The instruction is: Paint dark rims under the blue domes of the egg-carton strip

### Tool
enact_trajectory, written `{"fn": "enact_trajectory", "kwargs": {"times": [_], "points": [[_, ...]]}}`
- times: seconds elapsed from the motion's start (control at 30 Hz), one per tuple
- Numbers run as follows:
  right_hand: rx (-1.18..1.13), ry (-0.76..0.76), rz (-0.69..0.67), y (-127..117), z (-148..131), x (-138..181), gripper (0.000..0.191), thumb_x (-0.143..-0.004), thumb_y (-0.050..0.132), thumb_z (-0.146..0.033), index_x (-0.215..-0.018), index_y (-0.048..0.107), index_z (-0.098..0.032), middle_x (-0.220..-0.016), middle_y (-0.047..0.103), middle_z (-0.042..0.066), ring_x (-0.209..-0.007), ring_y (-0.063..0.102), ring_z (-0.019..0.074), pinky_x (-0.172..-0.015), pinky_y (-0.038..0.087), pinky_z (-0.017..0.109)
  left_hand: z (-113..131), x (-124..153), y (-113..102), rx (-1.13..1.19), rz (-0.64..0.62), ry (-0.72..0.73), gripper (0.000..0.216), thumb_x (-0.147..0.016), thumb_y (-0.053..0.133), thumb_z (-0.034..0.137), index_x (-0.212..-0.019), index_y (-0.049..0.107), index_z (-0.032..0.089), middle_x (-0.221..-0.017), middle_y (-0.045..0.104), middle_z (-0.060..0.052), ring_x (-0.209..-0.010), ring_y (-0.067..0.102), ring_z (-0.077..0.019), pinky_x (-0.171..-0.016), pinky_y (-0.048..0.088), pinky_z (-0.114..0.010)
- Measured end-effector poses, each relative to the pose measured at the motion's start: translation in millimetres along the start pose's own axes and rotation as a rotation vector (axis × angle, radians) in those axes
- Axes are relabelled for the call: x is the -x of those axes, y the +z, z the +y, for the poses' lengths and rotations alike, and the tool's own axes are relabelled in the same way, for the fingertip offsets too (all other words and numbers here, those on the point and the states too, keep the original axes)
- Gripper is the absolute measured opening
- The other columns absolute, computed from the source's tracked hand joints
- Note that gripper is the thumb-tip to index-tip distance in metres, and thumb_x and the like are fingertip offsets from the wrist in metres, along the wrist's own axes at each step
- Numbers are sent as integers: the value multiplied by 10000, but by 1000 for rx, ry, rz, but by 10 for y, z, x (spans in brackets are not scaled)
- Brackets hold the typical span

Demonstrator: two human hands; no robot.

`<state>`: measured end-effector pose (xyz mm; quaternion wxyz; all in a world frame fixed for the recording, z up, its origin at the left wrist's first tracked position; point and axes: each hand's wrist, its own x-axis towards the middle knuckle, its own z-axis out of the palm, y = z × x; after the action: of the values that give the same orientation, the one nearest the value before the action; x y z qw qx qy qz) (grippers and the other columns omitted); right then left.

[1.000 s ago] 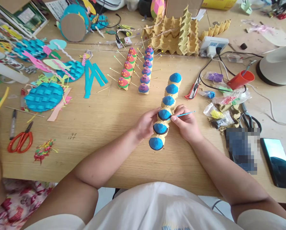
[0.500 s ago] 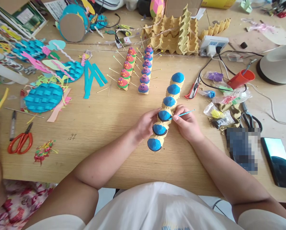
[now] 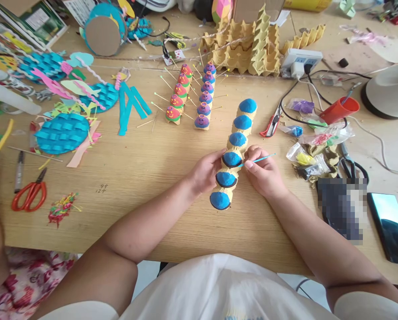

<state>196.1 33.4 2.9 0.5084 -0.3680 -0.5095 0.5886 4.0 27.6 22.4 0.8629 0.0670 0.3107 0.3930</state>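
Observation:
A strip of egg carton (image 3: pixel 232 181) with several blue-topped bumps stands at a slant before me. Dark rims edge the lower fronts of its nearer bumps. My left hand (image 3: pixel 208 172) is closed on the strip's left side, its fingertips partly hidden behind it. Pinched in my right hand (image 3: pixel 263 171) is a thin blue stick tool (image 3: pixel 263 157), its left tip at the dark-rimmed edge of a middle bump. Farther back stand two decorated egg-carton strips, one red and green (image 3: pixel 176 101), the other purple and blue (image 3: pixel 204 109), both with faces and pins.
Left lie woven blue discs (image 3: pixel 62 133), blue paper strips (image 3: pixel 127 106), orange-handled scissors (image 3: pixel 30 195) and small coloured scraps (image 3: pixel 62 209). Right are a red utility knife (image 3: pixel 271 124), clay packets (image 3: pixel 305 158), a red cup (image 3: pixel 340 110) and a phone (image 3: pixel 389 226). Egg cartons (image 3: pixel 242 44) stand behind.
The whole view has shifted slightly. The tool tip stays at the same middle bump, and both hands keep their hold.

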Motion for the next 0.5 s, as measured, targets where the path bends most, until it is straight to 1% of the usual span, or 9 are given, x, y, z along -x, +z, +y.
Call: {"fn": "enact_trajectory", "kwargs": {"times": [0.1,0.2,0.3,0.4,0.5], "points": [[49,-54,19,3,5,26,473,-749,993,-572,-722,641,-258,-932,474,1,-877,494,188,-827,472,382,-12,-10,-9,42,-11,13,276,-1063,585,312,-926,780,173,-799,806,-49,-681,756,-197,-667,575,-287],[113,-101,16,7,-10,54,409,-785,978,-547,-722,686,-268,-947,487,10,-927,508,202,-911,481,414,-22,-18,-7,50,-9,14,310,-1085,555,306,-918,776,166,-787,799,-50,-698,763,-191,-674,577,-279],[183,-122,25,24,-58,70,393,-800,960,-573,-729,711,-278,-946,492,16,-948,516,217,-977,482,453,-23,-16,10,45,-9,18,335,-1098,540,311,-917,778,161,-781,796,-51,-693,762,-189,-665,575,-277],[261,-165,56,46,-103,72,391,-820,939,-594,-731,717,-285,-926,495,20,-950,517,228,-1003,475,474,-14,3,52,49,25,19,333,-1105,526,301,-945,783,160,-783,794,-48,-682,755,-180,-663,567,-275],[253,-189,66,49,-97,69,390,-830,936,-580,-727,707,-282,-920,492,18,-933,511,221,-984,472,464,-10,27,97,51,61,24,383,-1130,482,298,-939,778,150,-787,793,-50,-678,748,-165,-679,569,-268]]}}
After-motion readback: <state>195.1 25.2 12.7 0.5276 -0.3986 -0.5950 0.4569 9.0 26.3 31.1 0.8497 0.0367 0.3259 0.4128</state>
